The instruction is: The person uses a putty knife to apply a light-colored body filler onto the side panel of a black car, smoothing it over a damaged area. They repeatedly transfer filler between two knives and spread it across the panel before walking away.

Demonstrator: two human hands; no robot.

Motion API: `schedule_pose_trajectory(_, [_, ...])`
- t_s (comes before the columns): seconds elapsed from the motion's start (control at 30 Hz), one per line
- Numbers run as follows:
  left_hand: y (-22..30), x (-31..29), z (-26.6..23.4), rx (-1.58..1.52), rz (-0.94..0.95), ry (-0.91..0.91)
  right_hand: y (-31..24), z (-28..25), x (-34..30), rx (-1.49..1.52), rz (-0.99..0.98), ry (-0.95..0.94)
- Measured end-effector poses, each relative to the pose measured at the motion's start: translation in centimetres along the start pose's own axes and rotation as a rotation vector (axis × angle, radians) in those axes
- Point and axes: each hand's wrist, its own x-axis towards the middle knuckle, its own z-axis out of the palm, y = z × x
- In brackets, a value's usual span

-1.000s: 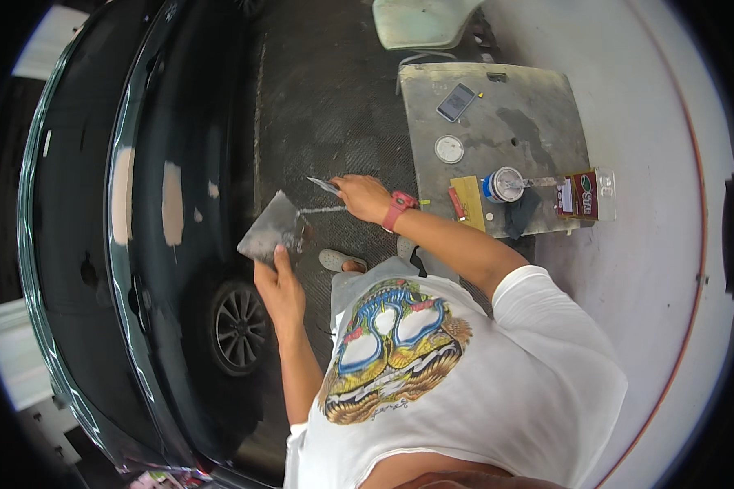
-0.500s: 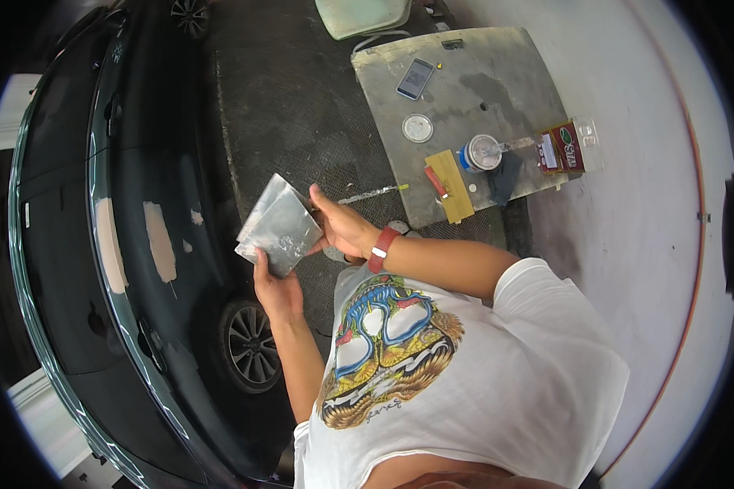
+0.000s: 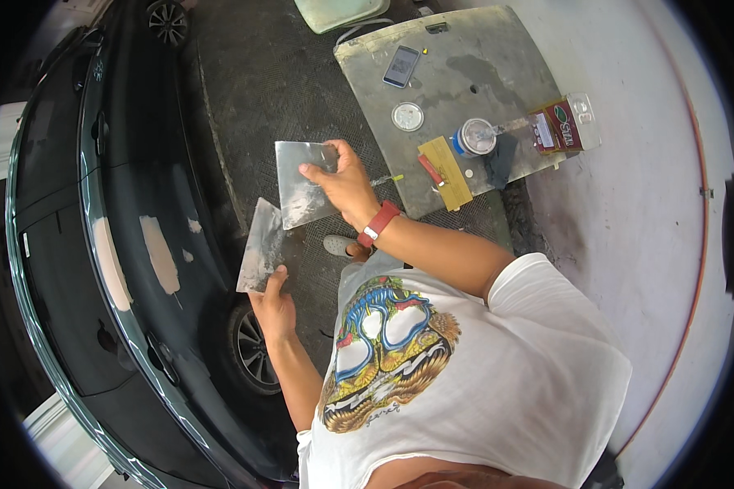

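Note:
In my left hand (image 3: pixel 276 311) is a flat metal putty spreader (image 3: pixel 261 248), gripped at its lower corner between thumb and fingers. Pale filler is smeared across it. My right hand (image 3: pixel 342 183), with a red watch on the wrist, pinches a second, squarer spreader (image 3: pixel 298 208) along its right side, thumb on top. That plate also carries pale smears near its lower edge. The two plates sit close together, edges apart or barely meeting. To their left stands a dark car (image 3: pixel 130 269) with beige filler patches (image 3: pixel 161 253) on its side.
A worn grey panel serving as a table (image 3: pixel 457 73) stands at the upper right. It bears a phone (image 3: pixel 401 65), a round lid (image 3: pixel 408 116), an open can (image 3: pixel 476 137), a yellow board with a red-handled tool (image 3: pixel 446 175), a dark cloth (image 3: pixel 501 159) and a red box (image 3: pixel 556 126). A white wall (image 3: pixel 644 244) runs along the right.
The two plates, stacked together before, are now parted. My right hand has moved up with its plate, while my left has tilted its own plate lower and to the left.

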Motion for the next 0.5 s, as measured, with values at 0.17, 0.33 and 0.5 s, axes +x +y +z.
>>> schedule_pose_trajectory(0.17, [0.5,-0.5,0.8,0.277,0.016,0.018,-1.1,0.4,-1.8,-0.59,-0.16,-0.603])
schedule_pose_trajectory(0.33, [1.4,-0.9,0.8,0.324,0.046,-0.007,0.0,0.7,-1.3,-0.602,-0.293,-0.629])
schedule_pose_trajectory(0.5, [1.9,-0.7,1.0,0.33,0.136,0.087,-1.6,1.8,0.2,-0.167,0.072,-0.302])
